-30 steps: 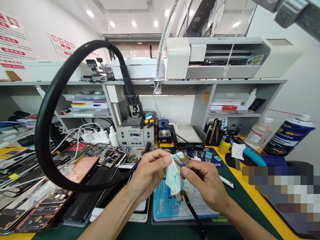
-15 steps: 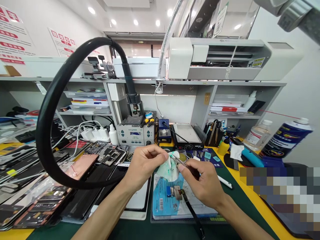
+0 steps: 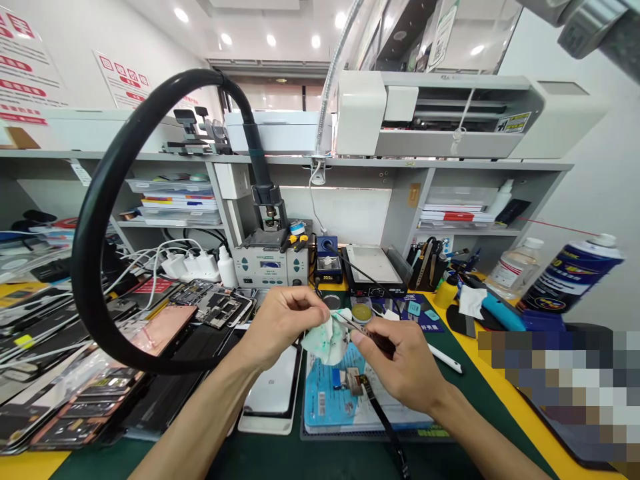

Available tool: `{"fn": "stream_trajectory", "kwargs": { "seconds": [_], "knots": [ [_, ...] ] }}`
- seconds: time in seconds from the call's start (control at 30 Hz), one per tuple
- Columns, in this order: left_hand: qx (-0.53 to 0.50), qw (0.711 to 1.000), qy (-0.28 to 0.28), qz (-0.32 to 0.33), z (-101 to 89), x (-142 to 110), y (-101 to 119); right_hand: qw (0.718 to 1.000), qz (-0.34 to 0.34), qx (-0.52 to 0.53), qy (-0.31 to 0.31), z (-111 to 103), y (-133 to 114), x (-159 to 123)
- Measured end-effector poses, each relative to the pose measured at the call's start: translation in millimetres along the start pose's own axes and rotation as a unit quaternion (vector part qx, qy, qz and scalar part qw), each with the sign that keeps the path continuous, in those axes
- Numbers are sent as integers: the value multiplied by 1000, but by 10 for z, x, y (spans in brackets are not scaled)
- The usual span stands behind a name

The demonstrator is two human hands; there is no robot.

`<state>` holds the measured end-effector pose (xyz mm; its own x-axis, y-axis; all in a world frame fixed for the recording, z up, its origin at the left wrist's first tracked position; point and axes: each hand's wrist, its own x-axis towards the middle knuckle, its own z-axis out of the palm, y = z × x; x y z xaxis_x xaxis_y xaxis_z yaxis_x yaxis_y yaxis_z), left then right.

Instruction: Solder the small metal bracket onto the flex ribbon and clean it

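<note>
My left hand (image 3: 277,323) pinches a crumpled white wipe (image 3: 324,337) stained green. My right hand (image 3: 400,363) grips metal tweezers (image 3: 363,328), whose tips reach into the wipe. Both hands hover over a blue-and-white card (image 3: 333,400) lying on a dark mat. A small board part (image 3: 350,380) with a black strap (image 3: 383,423) rests on that card, just under my right hand. A white phone (image 3: 273,393) lies face down below my left wrist.
A thick black hose (image 3: 95,220) loops from the rework station (image 3: 270,267) across the left. Opened phones and cables (image 3: 75,347) crowd the left side. A hot plate (image 3: 373,270), tool cup (image 3: 427,263), bottles (image 3: 520,267), a spray can (image 3: 570,280) and a white pen (image 3: 445,360) stand to the right.
Both hands have drifted slightly down and left with the wipe and tweezers. The wipe now hangs lower and more bunched between my fingers. More of the white phone shows.
</note>
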<state>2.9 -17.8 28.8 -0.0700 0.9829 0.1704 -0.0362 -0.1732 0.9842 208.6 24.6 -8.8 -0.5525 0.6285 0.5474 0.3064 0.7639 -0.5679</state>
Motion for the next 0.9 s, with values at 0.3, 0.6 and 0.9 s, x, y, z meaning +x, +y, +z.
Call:
{"fn": "stream_trajectory", "kwargs": {
  "seconds": [0.3, 0.6, 0.9],
  "knots": [
    [-55, 996, -34, -54, -56, 41, -31, 999, 10, 33, -19, -6, 29, -32],
    [-67, 993, -46, -83, -74, 39, 12, 999, 2, 33, -20, -9, 6, -1],
    [-27, 996, -38, -72, -84, 12, 51, 1000, 0, 14, -20, 3, 23, -6]
  ]
}}
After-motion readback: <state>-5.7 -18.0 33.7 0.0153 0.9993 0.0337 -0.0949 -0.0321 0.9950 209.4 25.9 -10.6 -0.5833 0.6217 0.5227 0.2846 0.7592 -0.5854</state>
